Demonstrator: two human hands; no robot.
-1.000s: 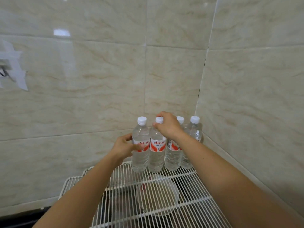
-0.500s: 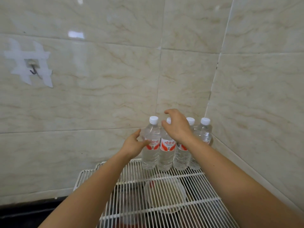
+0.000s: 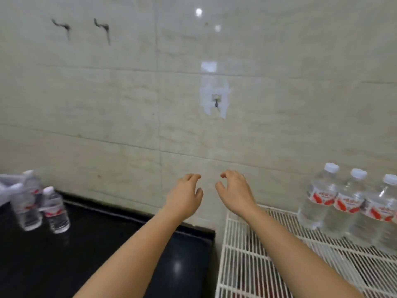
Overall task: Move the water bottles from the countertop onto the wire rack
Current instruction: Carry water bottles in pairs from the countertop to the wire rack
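Observation:
Three clear water bottles with white caps and red labels stand upright in a row on the white wire rack at the right. On the black countertop at the far left stand more of the same bottles, blurred. My left hand and my right hand hover side by side in mid-air in front of the wall, between the two groups. Both hands hold nothing, with fingers curled and apart.
A tiled wall runs behind everything, with a taped hook at the centre and two dark hooks at the upper left. A white plastic bag lies behind the countertop bottles. Something red shows dimly under the rack's wires.
Both hands have let go of the bottles on the rack and pulled away to the left. The view has swung left, bringing the countertop and its bottles into sight.

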